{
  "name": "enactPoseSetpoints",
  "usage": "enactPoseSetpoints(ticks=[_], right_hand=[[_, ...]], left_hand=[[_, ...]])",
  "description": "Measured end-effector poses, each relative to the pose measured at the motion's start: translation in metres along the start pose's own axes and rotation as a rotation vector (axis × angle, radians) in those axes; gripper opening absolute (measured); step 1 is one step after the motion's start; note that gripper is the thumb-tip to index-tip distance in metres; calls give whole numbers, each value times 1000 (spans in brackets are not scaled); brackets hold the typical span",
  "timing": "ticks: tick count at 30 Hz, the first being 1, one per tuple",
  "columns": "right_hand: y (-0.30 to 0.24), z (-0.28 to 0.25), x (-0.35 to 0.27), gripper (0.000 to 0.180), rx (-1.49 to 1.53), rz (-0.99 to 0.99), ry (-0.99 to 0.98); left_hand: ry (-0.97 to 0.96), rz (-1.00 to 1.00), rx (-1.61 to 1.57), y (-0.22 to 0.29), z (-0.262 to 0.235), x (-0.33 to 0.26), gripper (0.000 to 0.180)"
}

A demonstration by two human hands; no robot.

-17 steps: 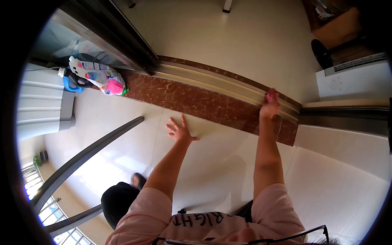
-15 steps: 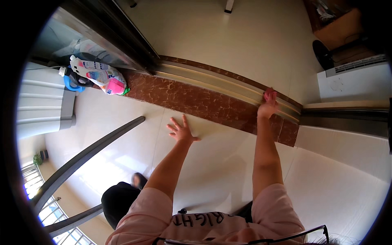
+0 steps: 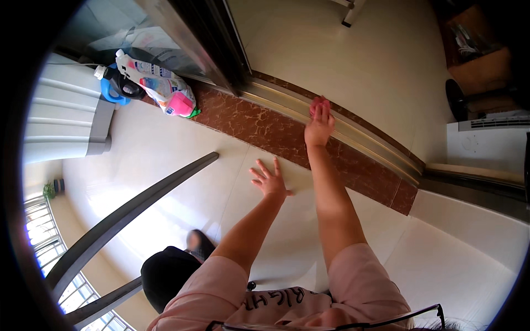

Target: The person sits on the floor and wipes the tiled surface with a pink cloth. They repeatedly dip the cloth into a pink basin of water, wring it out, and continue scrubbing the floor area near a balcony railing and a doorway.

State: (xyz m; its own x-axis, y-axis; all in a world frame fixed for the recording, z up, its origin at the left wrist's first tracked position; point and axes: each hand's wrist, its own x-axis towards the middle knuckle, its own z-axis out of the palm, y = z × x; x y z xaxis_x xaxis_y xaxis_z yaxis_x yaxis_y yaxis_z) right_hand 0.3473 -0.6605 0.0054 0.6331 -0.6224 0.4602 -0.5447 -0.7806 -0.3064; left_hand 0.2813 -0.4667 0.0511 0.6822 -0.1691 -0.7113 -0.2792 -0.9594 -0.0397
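My right hand [image 3: 319,130] presses a pink cloth [image 3: 319,105] onto the metal sliding-door track [image 3: 353,131]. Its fingers are closed over the bunched cloth and hide part of it. A reddish-brown marbled sill [image 3: 243,117] runs along the near side of the track. Flat on the pale tiled floor [image 3: 232,220], just short of the sill, my left hand [image 3: 270,178] has its fingers spread and holds nothing.
Detergent bottles and a refill pouch [image 3: 165,85] stand at the sill's left end, by the dark door frame [image 3: 212,47]. A grey metal bar [image 3: 143,198] slants across the left. Beyond the track are a table leg [image 3: 353,12] and a white appliance [image 3: 477,140] at right.
My right hand has slid left along the track with the pink cloth. The whole view has shifted a little; my left hand stays spread on the floor.
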Motion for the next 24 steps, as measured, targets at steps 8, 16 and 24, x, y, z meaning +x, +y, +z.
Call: enactPoseSetpoints(ticks=[8, 16, 24], right_hand=[[-36, 34, 12, 35, 199, -229, -67], [49, -24, -19, 35, 145, -209, -130], [192, -88, -58, 31, -14, 13, -38]], left_hand=[[-33, 16, -13, 7, -8, -3, 145], [-7, 15, -54, -1, -4, -2, 147], [12, 42, -80, 0, -6, -7, 143]])
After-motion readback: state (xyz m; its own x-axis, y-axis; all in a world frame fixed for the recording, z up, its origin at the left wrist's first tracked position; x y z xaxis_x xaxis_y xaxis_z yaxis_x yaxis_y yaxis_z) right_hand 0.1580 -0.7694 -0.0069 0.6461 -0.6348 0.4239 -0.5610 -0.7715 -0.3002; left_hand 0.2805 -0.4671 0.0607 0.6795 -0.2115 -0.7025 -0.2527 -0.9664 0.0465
